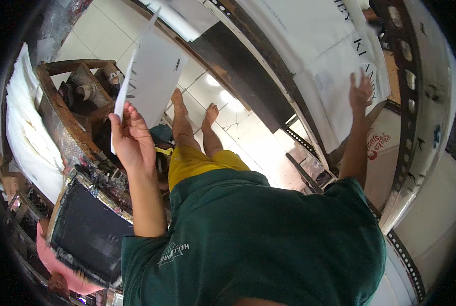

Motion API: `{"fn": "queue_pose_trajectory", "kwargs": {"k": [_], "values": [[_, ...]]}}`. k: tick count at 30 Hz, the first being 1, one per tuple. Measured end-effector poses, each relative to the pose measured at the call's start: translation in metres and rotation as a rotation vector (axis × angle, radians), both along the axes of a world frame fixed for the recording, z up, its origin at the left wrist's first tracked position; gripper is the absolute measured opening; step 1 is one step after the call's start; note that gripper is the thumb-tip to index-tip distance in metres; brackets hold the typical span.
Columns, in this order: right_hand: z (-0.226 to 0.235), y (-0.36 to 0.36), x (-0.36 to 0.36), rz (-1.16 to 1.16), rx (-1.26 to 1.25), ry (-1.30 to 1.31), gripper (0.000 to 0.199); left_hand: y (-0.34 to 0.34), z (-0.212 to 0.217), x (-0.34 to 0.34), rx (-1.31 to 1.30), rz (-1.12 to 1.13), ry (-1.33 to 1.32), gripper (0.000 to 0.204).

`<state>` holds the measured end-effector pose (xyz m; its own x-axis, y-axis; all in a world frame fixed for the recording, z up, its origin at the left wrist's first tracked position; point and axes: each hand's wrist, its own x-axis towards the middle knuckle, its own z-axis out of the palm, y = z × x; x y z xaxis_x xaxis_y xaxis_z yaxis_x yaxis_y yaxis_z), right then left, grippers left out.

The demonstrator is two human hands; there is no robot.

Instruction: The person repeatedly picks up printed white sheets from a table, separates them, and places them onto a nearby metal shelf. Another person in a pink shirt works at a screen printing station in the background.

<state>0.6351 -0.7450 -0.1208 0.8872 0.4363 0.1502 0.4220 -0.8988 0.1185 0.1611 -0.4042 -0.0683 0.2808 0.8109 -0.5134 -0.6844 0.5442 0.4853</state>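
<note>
Left hand (135,138) pinching a white sheet (159,76), upper left.
Right hand (360,93), fingers spread, at printed sheets (322,64), upper right; contact unclear.

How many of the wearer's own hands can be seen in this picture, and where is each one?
2. The left hand holds a white printed sheet at left; the right hand is over other white sheets at right. Neither is fully hidden.

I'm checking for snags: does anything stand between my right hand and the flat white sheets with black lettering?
Nothing visible stands between your bare right hand and the flat white sheets with black lettering; whether they touch is unclear.
</note>
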Motion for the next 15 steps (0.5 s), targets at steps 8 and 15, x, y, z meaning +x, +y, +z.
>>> {"fn": "queue_pose_trajectory", "kwargs": {"k": [8,15], "values": [[-0.002,0.027,-0.045,-0.345,-0.038,0.446,0.063,0.003,0.021,-0.006,0.002,-0.008,-0.017,0.029],[0.002,0.023,-0.039,-0.326,0.084,0.511,0.065,0.017,0.047,-0.011,0.091,0.001,0.013,0.030]]}}
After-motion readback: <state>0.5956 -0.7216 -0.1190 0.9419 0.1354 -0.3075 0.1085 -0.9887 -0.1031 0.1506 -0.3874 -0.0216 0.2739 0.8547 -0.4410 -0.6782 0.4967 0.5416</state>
